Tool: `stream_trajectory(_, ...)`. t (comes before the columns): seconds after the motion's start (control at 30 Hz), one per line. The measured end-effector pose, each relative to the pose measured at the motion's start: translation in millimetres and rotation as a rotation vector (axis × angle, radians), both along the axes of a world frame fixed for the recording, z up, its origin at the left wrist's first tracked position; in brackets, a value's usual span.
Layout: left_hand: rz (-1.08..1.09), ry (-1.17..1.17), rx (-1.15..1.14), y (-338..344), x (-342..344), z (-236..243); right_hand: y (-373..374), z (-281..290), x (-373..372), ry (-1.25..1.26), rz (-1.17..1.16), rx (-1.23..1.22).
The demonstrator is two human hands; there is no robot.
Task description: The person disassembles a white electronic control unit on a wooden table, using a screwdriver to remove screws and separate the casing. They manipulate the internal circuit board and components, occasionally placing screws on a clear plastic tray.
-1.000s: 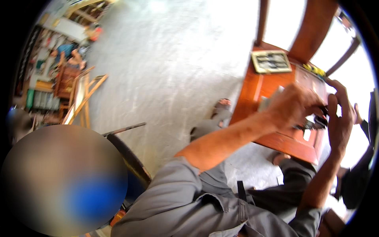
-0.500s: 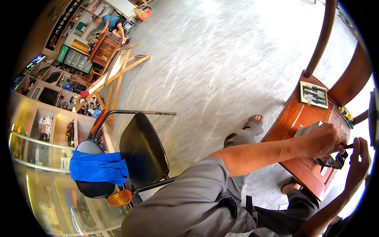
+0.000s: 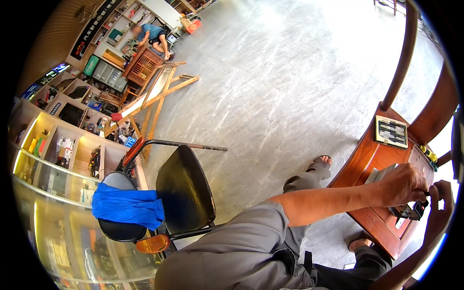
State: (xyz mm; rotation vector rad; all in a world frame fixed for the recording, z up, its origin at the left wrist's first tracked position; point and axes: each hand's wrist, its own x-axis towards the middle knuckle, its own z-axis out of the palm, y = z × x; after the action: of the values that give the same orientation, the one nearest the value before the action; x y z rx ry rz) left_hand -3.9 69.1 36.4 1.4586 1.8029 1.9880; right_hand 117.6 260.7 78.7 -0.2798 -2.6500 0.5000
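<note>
My left hand (image 3: 402,186) is closed, fingers curled down, above the reddish-brown wooden seat (image 3: 360,166). What it grips is hidden. Close on its right is my right hand (image 3: 442,199), in shadow, its fingers bent round a small dark piece that I cannot make out. Just below my left hand a small black device (image 3: 410,211) with a bit of red shows, partly covered. A grey box-shaped thing (image 3: 382,172) rests on the seat behind my left wrist.
A case of small tools (image 3: 391,132) and a yellow-and-black screwdriver (image 3: 428,153) lie farther back on the seat. To the left stand a black chair (image 3: 186,188), a blue cloth (image 3: 128,205), a glass counter (image 3: 58,217) and a wooden folding frame (image 3: 154,96). Another person (image 3: 153,36) sits far off.
The whole view has shifted, so everything appears a little lower and farther right. My hands stay close together over the device, with only slight movement of the fingers.
</note>
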Motion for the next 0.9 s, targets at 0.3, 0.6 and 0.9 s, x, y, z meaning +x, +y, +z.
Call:
stream_trajectory(0.3, 0.041, -0.064, 0.125, -2, 10, -9, -10, 6, 4, -0.118, -0.033, -0.11)
stream_trajectory(0.6, -0.135, 0.087, 0.133, 4, -10, -9, -47, 44, -2, -0.021, -0.047, 0.138)
stream_trajectory(0.9, -0.21, -0.366, -0.117, -8, -3, 20, -50, 53, -5, 0.127, 0.149, 0.001)
